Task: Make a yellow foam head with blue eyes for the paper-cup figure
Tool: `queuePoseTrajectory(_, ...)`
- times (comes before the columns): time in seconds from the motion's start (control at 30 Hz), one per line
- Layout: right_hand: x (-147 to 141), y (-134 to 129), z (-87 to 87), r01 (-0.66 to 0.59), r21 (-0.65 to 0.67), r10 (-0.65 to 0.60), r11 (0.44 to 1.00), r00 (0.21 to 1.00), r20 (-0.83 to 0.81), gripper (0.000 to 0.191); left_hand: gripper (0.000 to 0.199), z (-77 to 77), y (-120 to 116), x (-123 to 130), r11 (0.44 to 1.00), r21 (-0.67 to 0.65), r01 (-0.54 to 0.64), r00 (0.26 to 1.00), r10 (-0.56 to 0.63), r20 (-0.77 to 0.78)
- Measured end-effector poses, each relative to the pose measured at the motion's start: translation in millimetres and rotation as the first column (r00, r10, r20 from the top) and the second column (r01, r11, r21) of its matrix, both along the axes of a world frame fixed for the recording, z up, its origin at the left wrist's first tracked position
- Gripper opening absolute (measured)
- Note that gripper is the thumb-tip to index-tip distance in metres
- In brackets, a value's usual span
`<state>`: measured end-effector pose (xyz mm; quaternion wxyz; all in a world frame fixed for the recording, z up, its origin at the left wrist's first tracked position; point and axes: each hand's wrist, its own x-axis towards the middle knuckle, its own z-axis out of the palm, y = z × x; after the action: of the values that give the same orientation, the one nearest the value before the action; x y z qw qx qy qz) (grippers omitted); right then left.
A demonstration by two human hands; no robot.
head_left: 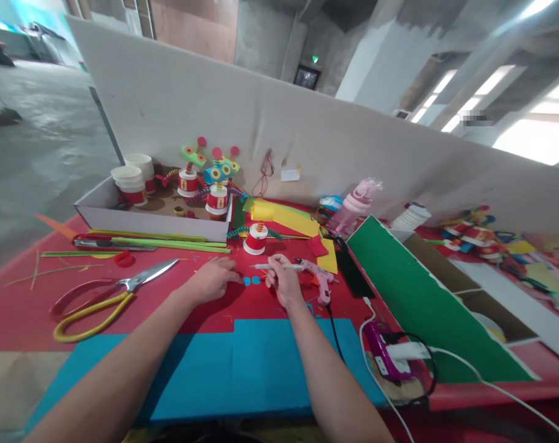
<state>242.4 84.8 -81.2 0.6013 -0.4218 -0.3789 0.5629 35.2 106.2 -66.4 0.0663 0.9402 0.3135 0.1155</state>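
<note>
My right hand [284,280] is closed around a slim white pen [261,266], its tip pointing left above the red table sheet. Two small blue paper discs [247,281] lie side by side between my hands. Resting on the red surface just left of them is my left hand [217,277], fingers apart and slightly bent, holding nothing. Behind the discs stands an upturned red-and-white paper cup [255,239] with a yellow roll [262,213] on a paper spring and folded paper arms at its sides. A pink glue gun [323,283] lies right of my right hand.
Large scissors [117,292] lie at left beside green paper strips [168,244]. A shallow box [154,221] holds finished cup figures [217,197] and stacked cups. At right are a pink bottle [356,203], a black phone [353,267], a purple power strip [385,351] with cables, and a green panel [427,314].
</note>
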Motion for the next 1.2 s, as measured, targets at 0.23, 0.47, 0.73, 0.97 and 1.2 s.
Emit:
queuePoseTrajectory(0.23,-2.0,-0.4,-3.7,-0.048,0.043,0.042,0.998,0.99,0.135,0.022,0.047,-1.4,0.5,-0.2,1.0,0.007,-0.005,1.0,0.005,0.013)
queuePoseTrajectory(0.47,-7.0,-2.4,-7.5,-0.017,0.094,-0.015,0.995,0.944,0.329,0.025,0.048,1.4,-0.8,0.4,1.0,0.004,-0.014,1.0,0.014,-0.016)
queuePoseTrajectory(0.73,-9.2,-4.9,-8.0,-0.022,0.117,-0.025,0.993,0.924,0.382,0.027,0.046,-0.7,0.6,0.0,1.0,0.001,-0.002,1.0,0.002,0.005)
queuePoseTrajectory(0.97,-9.5,-0.7,-9.3,0.046,0.165,-0.115,0.985,0.89,0.442,0.025,0.044,-3.0,1.9,0.0,1.0,-0.007,0.004,1.0,-0.004,0.023)
queuePoseTrajectory(1.2,-9.8,-4.3,-10.3,0.008,0.203,-0.125,0.979,0.811,0.571,0.027,0.045,2.1,-0.9,-0.4,1.0,-0.014,-0.006,1.0,0.006,-0.004)
